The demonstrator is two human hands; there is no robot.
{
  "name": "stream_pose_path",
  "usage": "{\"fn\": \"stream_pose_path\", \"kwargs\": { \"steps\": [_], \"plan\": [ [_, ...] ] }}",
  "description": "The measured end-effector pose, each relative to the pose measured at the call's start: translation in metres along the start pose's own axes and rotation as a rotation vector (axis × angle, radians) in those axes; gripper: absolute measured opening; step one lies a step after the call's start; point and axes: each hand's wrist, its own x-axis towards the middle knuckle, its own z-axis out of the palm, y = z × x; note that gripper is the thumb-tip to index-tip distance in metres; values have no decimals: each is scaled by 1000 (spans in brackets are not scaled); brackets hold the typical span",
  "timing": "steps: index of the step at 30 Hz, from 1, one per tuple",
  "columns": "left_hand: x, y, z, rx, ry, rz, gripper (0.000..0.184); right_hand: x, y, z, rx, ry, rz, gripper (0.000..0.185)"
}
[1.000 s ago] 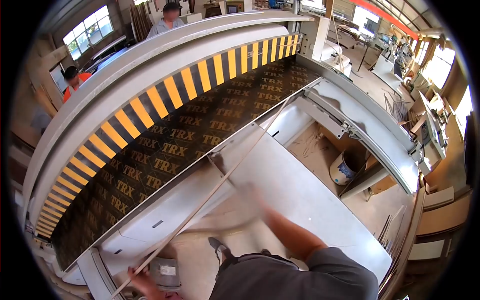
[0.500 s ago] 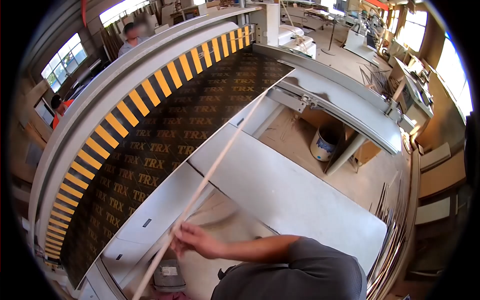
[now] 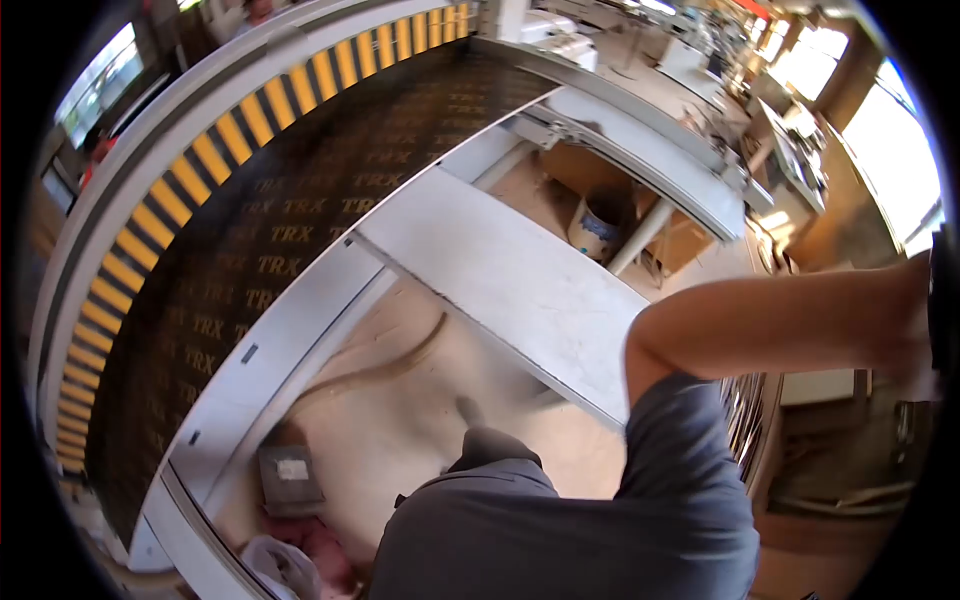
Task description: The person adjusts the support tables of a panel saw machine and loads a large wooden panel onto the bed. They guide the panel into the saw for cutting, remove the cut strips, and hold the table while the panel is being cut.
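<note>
Machine guard strip (image 3: 211,156): yellow-and-black stripes. Panel (image 3: 290,205): dark brown, repeated gold "TRX" lettering. Shirt (image 3: 560,545): grey.

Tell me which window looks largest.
The window farthest right, just above the outstretched right forearm; it fills more of the picture than any other window.

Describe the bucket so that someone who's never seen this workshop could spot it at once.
Find the yellow-and-black striped band, curving along the dark sheet lettered TRX. From that sheet runs a wide pale panel; look through the opening just past its upper-right edge. There sits the bucket, whitish with blue markings and a dark open mouth, unlike the plain slanting tube beside it.
</note>
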Motion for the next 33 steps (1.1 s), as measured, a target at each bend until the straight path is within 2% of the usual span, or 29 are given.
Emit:
{"fn": "stream_pose_path", "kwargs": {
  "steps": [2,4,5,6,7,8,10,11,13,16,19,22,25,28,29,33],
  "plan": [
    [20,7,11,145,-6,111,43,-58,19,-2,-134,17,50,40],
    [37,10,33,293,3,225,44,-153,67,-4,-241,47,339,43],
    [46,14,43,363,12,280,44,-218,103,-2,-250,88,608,44],
    [54,15,55,438,18,323,44,-286,134,-1,-169,262,975,41],
    [62,16,66,506,20,365,45,-361,163,-10,-92,320,1213,41],
    [68,19,82,563,20,404,45,-433,188,-24,-210,144,1453,35],
    [78,27,109,665,13,450,46,-543,229,-22,54,196,1844,54],
    [82,25,124,702,24,456,46,-565,244,-6,96,197,2031,65],
    [87,30,143,755,23,462,47,-600,290,24,167,188,2190,95],
    [96,35,168,799,5,484,48,-653,361,64,179,513,2257,108],
    [108,44,187,816,4,492,49,-704,418,85,285,655,2226,117],
    [119,50,195,824,6,496,50,-703,443,109,310,949,2112,87],
    [131,52,199,828,5,515,51,-700,466,123,263,998,2107,64],
    [144,46,198,819,-4,542,52,-711,482,134,145,1032,2111,55],
    [152,40,198,808,-2,547,53,-720,488,142,183,1076,2072,59],
    [171,8,183,754,-14,581,54,-728,467,191,58,989,2093,52]
  ]
}}
